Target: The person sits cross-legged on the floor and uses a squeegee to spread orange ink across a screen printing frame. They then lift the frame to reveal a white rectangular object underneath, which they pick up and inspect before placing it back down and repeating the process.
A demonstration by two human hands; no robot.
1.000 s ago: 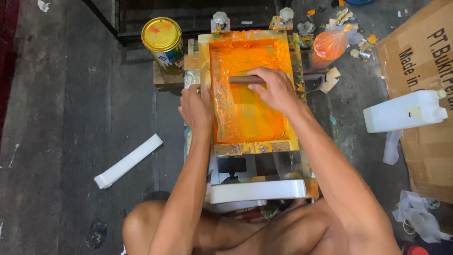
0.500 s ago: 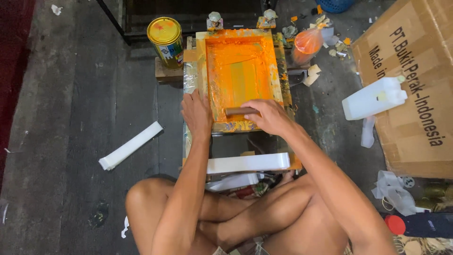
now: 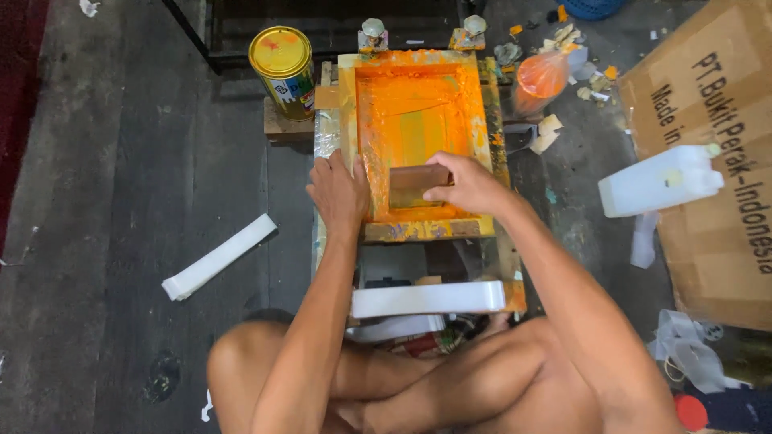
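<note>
A wooden screen-printing frame (image 3: pixel 349 96) covered in orange ink lies flat on a small stand in front of me. My right hand (image 3: pixel 466 183) grips a wooden squeegee (image 3: pixel 416 183) that rests near the frame's near end. Flat on the frame's left rail lies my left hand (image 3: pixel 338 191), pressing it down. Orange ink (image 3: pixel 414 112) coats the mesh, thinner and yellowish in the middle.
A yellow-lidded paint can (image 3: pixel 283 64) stands at the frame's far left. An orange-filled plastic bag (image 3: pixel 540 79) sits to the far right. A white jerrycan (image 3: pixel 658 178) lies against cardboard boxes (image 3: pixel 708 153). A white strip (image 3: pixel 219 255) lies on the dark floor at left.
My right hand has dragged the squeegee from the far part of the frame down to its near end. The left hand stayed on the left rail.
</note>
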